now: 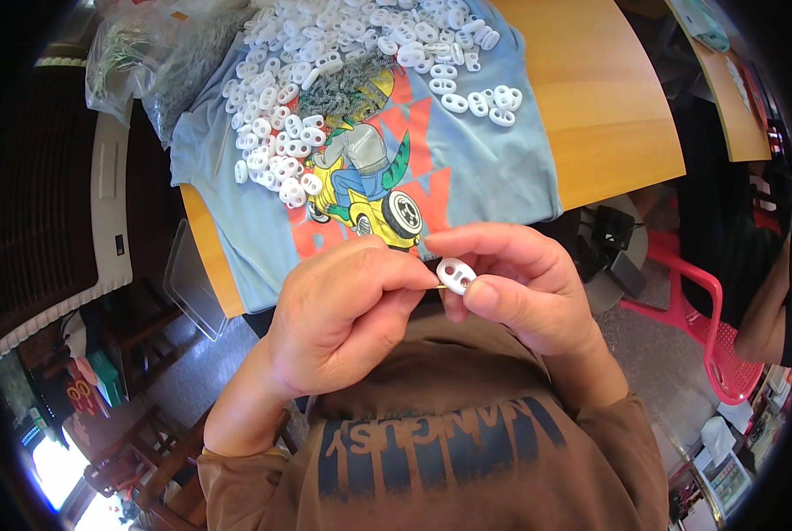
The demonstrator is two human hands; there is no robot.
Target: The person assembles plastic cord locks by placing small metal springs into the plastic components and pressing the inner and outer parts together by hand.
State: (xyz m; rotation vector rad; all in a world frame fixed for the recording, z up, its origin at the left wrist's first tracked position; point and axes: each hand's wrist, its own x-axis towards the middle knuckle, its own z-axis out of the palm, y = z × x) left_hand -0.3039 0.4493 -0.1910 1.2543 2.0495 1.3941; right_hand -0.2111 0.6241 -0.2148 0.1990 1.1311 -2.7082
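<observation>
In front of my chest, my right hand (524,288) pinches a white oval plastic cord lock (455,275) with two holes, between thumb and fingers. My left hand (347,310) is closed in a pinch just left of it. From its fingertips a thin yellowish rod (441,287) sticks out toward the edge of the cord lock; whether its tip goes in, I cannot tell. Beyond my hands, many similar white cord locks (276,88) lie heaped on a light blue printed shirt (498,181). A pile of small dark grey metal pieces (343,88), perhaps springs, sits among them.
The shirt covers much of a wooden table (608,97). A clear plastic bag (161,57) with grey bits stands at the far left. To the right are a red plastic chair (715,332) and another person's arm (765,305). Wooden furniture (148,451) stands lower left.
</observation>
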